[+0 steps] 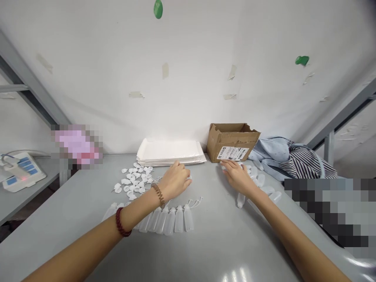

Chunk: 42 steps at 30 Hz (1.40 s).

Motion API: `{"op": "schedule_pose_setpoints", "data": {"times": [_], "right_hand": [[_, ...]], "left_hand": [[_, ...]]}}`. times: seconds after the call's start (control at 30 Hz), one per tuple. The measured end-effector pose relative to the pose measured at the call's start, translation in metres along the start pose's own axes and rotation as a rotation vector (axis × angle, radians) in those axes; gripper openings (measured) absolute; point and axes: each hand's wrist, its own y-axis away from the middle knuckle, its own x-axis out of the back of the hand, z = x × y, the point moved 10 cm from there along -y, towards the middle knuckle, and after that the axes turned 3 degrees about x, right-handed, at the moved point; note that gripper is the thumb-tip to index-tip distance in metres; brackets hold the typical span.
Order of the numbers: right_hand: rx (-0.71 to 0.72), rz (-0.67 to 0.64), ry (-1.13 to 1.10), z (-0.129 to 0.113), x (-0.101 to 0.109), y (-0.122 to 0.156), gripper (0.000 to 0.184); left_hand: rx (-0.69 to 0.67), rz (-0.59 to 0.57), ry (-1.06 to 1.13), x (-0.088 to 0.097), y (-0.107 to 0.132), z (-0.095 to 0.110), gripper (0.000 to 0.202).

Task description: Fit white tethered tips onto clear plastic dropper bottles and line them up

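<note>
My left hand (pixel 175 182) is above the middle of the table, fingers curled together; whatever they may hold is hidden. Below its wrist stands a row of translucent plastic bottles (pixel 169 223), several with thin white loops at their necks. Just left of it lies a scattered heap of small white plastic caps (pixel 135 180). My right hand (pixel 238 177) reaches over loose translucent bottles (pixel 260 180) in front of the cardboard box, its fingers stretched out and thumb apart. Its palm and forearm cover part of that group, and I cannot tell whether its fingertips touch one.
A stack of white envelopes (pixel 172 152) lies against the wall, beside an open cardboard box (pixel 232 143) with a label. Light blue and striped cloth (pixel 302 158) is heaped at the right. A white and blue device (pixel 23 170) sits on the left-hand surface.
</note>
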Motion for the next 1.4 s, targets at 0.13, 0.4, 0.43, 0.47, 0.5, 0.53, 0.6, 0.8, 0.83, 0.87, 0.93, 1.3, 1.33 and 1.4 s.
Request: {"op": "schedule_pose_setpoints", "data": {"times": [0.13, 0.4, 0.43, 0.47, 0.5, 0.53, 0.6, 0.8, 0.83, 0.87, 0.93, 1.3, 1.33, 1.4], "right_hand": [[0.011, -0.026, 0.021, 0.005, -0.005, -0.004, 0.036], [0.061, -0.05, 0.044, 0.001, -0.002, -0.006, 0.034], [0.067, -0.055, 0.044, 0.0, -0.002, -0.006, 0.033], [0.072, -0.061, 0.045, -0.001, -0.002, -0.006, 0.033], [0.077, -0.067, 0.045, -0.001, -0.002, -0.007, 0.033], [0.08, -0.073, 0.047, -0.002, -0.002, -0.007, 0.034], [0.081, -0.086, 0.055, -0.003, -0.003, -0.006, 0.039], [0.065, -0.124, 0.081, -0.004, -0.008, -0.002, 0.054], [0.069, -0.129, 0.083, -0.005, -0.008, -0.002, 0.056], [0.073, -0.133, 0.084, -0.006, -0.008, -0.001, 0.057], [0.08, -0.139, 0.084, -0.007, -0.008, -0.001, 0.058], [0.196, 0.011, -0.056, -0.038, 0.016, 0.0, 0.037], [0.21, 0.034, -0.093, -0.049, 0.02, 0.004, 0.035], [0.241, 0.063, -0.183, -0.076, 0.029, 0.016, 0.036]], "left_hand": [[-0.012, -0.007, -0.065, -0.016, -0.014, 0.012, 0.018], [-0.028, 0.016, 0.013, -0.013, -0.012, 0.019, 0.018], [-0.023, 0.029, 0.044, -0.006, -0.008, 0.018, 0.018], [-0.015, 0.042, 0.078, 0.001, -0.002, 0.017, 0.018], [-0.004, 0.056, 0.113, 0.007, 0.005, 0.016, 0.017], [0.007, 0.07, 0.144, 0.013, 0.012, 0.014, 0.016], [0.026, 0.108, 0.216, 0.024, 0.028, 0.011, 0.014], [0.085, 0.365, 0.574, 0.045, 0.071, -0.01, 0.009], [0.079, 0.395, 0.58, 0.046, 0.075, -0.011, 0.008], [0.065, 0.421, 0.579, 0.049, 0.078, -0.011, 0.008], [0.018, 0.459, 0.562, 0.053, 0.082, -0.008, 0.008], [-0.087, 0.513, 0.498, 0.053, 0.088, 0.007, 0.015], [-0.087, 0.516, 0.504, 0.053, 0.088, 0.008, 0.015], [-0.078, 0.513, 0.526, 0.052, 0.089, 0.01, 0.015]]}}
